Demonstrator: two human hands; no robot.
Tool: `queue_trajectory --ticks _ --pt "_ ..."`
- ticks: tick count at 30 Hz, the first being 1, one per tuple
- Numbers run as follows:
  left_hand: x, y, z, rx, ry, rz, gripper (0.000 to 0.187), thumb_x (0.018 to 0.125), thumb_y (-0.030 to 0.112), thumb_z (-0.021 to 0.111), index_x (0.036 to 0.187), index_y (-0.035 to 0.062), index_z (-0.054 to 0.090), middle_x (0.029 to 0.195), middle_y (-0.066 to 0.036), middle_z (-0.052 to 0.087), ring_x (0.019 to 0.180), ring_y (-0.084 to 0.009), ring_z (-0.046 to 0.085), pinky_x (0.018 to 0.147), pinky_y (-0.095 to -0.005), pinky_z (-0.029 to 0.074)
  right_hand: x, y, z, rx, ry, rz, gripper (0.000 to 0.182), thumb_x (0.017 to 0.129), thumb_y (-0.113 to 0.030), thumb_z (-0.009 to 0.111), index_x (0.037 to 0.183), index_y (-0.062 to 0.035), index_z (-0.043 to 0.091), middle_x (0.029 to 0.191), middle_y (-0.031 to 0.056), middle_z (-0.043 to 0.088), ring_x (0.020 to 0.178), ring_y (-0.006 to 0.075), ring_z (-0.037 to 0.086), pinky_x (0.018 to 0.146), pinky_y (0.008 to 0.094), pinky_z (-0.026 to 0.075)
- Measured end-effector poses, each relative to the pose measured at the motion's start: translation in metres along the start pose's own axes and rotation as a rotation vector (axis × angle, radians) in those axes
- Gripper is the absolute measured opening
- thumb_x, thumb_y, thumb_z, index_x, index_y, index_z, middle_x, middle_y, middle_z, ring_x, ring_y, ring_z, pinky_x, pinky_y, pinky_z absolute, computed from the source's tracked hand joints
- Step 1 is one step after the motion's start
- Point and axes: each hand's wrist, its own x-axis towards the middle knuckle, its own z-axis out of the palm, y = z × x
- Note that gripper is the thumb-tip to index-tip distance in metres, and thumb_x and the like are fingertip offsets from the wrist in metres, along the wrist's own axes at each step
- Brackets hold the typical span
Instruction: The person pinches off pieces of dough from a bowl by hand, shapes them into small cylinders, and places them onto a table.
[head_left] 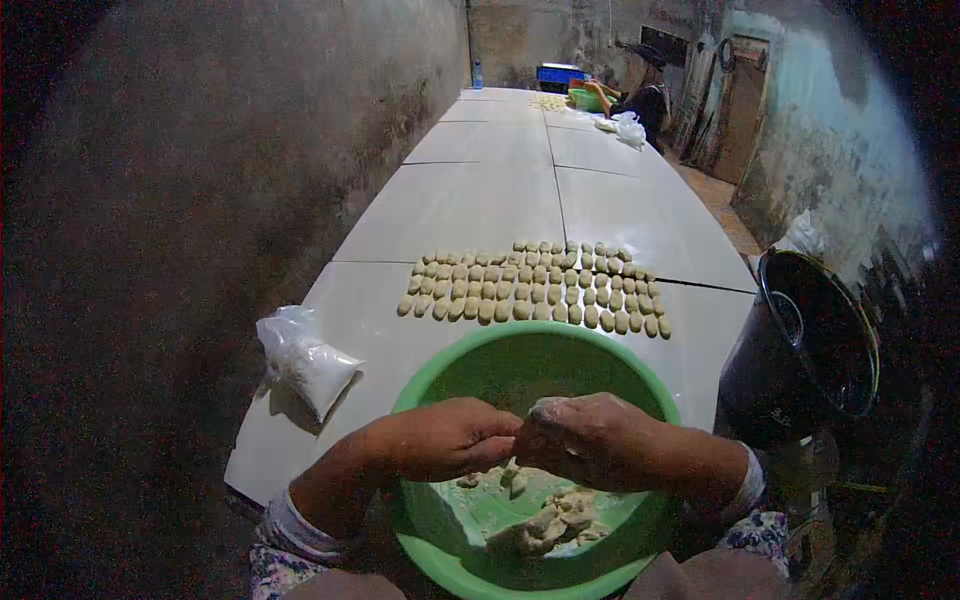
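Note:
My left hand point(450, 438) and my right hand point(590, 438) meet over a large green basin point(660, 395). The fingers of both are closed and pressed together, and whatever lies between them is too hidden to name. Pale dust coats my right thumb and knuckles. Below them, lumps of dough point(565, 520) and some loose white powder lie in the basin. Just beyond its far rim, rows of small oval dough pieces point(540, 285) are laid out on the white table point(460, 205).
A clear bag of white powder point(322, 372) lies on the left of the table. A dark bucket point(780, 390) stands at the right edge. A co-worker point(650, 98) sits at the far end beside another green basin point(590, 100), a plastic bag point(630, 128) and a blue crate point(560, 75).

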Motion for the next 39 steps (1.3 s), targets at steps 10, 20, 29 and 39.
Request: queue_trajectory --ticks 10,20,29,39 --pt "0.006 -0.015 -0.006 0.175 0.078 -0.120 0.031 0.093 0.026 0.047 0.094 -0.0028 0.056 0.077 -0.019 0.058 0.070 -0.0338 0.057 0.067 -0.0418 0.045 -0.005 0.006 -0.003 -0.244 0.083 0.133 0.020 0.081 -0.010 0.064 0.090 -0.0026 0.048 0.075 0.0150 0.054 0.067 0.0355 0.059 0.059 0.0406 0.048" --pt "0.005 -0.027 0.001 0.184 0.036 -0.057 0.031 0.081 0.016 0.060 0.108 0.0008 0.060 0.097 -0.017 0.063 0.087 -0.0303 0.062 0.078 -0.0394 0.049 0.000 0.008 -0.005 -0.273 0.077 0.013 0.018 0.092 -0.020 0.048 0.093 -0.0043 0.058 0.085 0.0203 0.058 0.083 0.0391 0.059 0.072 0.0461 0.049" --pt "0.007 -0.018 -0.001 0.222 0.298 -0.005 0.017 0.085 0.013 0.057 0.098 0.0032 0.061 0.094 -0.016 0.064 0.087 -0.0307 0.063 0.079 -0.0391 0.048 -0.008 -0.004 -0.018 -0.189 0.088 0.240 0.038 0.092 -0.033 0.051 0.070 -0.0037 0.060 0.065 0.0160 0.058 0.059 0.0332 0.058 0.055 0.0411 0.046" --pt "0.007 -0.017 -0.004 0.188 0.266 -0.042 0.021 0.087 0.016 0.057 0.102 -0.0001 0.058 0.094 -0.017 0.064 0.088 -0.0256 0.062 0.079 -0.0362 0.048 -0.005 0.014 -0.004 0.545 0.119 0.247 0.020 0.085 0.001 0.054 0.102 -0.0059 0.058 0.081 0.0061 0.060 0.069 0.0149 0.058 0.063 0.0285 0.050"
